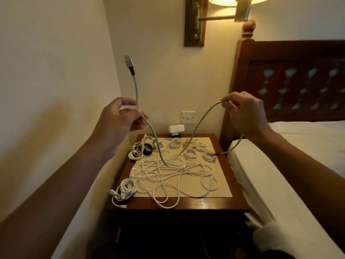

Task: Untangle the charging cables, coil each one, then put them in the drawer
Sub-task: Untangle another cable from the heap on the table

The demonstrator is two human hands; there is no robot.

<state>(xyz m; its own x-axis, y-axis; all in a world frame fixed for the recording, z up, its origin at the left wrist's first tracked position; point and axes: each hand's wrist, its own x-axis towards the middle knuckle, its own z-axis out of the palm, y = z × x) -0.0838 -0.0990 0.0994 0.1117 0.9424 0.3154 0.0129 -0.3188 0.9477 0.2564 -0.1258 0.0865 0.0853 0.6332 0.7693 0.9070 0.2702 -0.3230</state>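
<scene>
In the head view, your left hand [119, 116] pinches the greenish braided cable [136, 88] a little below its metal plug [128, 63], which stands up on its own above the fingers. Your right hand [246, 114] has its fingers curled round the same cable further along, and the tail hangs past your wrist toward the bed [280, 165].

Between your hands the cable dips to the loose white tangle [173, 174] on the table [186, 205]; whether it is caught there, I cannot tell. It looks light and springy, and the braid should grip well. Hold it on the cord just behind the plug and draw it gently, because a sharp tug would likely drag the limp white loops off the table. The drawer is not visible.
</scene>
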